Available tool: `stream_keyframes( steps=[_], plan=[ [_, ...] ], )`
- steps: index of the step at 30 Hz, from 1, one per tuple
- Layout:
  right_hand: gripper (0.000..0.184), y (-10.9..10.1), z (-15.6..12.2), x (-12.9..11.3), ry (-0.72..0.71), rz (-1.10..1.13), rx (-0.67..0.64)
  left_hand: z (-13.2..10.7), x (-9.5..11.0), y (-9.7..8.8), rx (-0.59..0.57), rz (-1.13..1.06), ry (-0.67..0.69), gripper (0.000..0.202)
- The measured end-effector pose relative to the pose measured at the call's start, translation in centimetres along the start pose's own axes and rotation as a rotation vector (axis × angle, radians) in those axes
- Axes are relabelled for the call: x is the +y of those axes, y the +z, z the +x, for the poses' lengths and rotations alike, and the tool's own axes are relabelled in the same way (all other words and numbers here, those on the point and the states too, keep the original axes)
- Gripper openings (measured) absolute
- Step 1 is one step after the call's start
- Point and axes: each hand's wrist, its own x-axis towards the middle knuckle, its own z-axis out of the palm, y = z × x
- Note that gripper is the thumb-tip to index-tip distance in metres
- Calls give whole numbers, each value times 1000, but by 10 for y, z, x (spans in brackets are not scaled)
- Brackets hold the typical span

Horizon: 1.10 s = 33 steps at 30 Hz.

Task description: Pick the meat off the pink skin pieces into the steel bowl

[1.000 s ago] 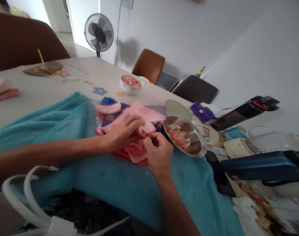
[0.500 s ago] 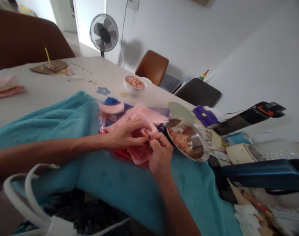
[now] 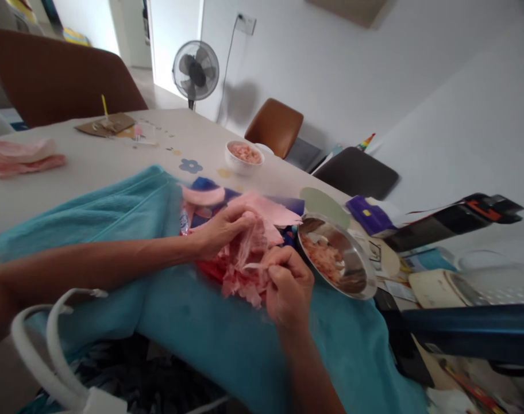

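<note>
My left hand (image 3: 225, 229) is closed around a pink pomelo segment (image 3: 250, 241), whose pale membrane hangs partly torn. To its right, my right hand (image 3: 290, 282) pinches a whitish strip of membrane pulled away from the fruit. Beneath both hands lies a heap of pink membrane scraps (image 3: 247, 284) on red and blue plastic. Thick pomelo rind (image 3: 270, 210) rests just beyond my fingers, with a curved rind piece (image 3: 204, 196) to the left. Close beside my right hand, a tilted steel bowl (image 3: 360, 267) holds peeled pulp (image 3: 324, 259).
A white bowl of pulp (image 3: 243, 164) stands farther back. Teal cloth (image 3: 193, 322) covers the near edge and my lap. More rind (image 3: 23, 155) lies far left. A blue bottle (image 3: 473, 328), a purple pack (image 3: 369, 215) and a black tripod-like object (image 3: 443, 215) crowd the right.
My hands have moved apart. The right hand has drawn down and right with a membrane strip, and the segment's torn skin is now stretched open. The whole view has shifted slightly.
</note>
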Motion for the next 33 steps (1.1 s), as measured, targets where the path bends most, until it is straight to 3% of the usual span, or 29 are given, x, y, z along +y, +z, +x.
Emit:
stream_keyframes(
  steps=[2,5,10,13,16,19,24,29,33],
  plan=[
    [12,0,2,-3,-11,4,18,3,-3,-1,48,-49,-27,25],
    [13,-7,9,-3,-21,-55,166,8,-4,-3,132,-125,-30,27],
    [19,-26,21,11,-59,-493,352,13,2,-8,138,-228,-83,26],
    [28,-31,25,16,-42,-669,337,13,6,-8,79,-296,-108,29],
    [25,-29,25,13,-84,-694,334,13,9,-7,51,-352,-88,34],
    [18,-22,21,7,-239,-744,319,12,8,-4,80,-375,-87,39],
    [18,-3,10,6,-504,-892,118,10,3,-2,166,-336,-62,35],
    [24,11,5,20,-565,-1118,67,7,1,2,222,-227,-37,29],
    [21,15,6,22,-518,-1136,86,4,1,4,247,-148,-13,25]
  ],
)
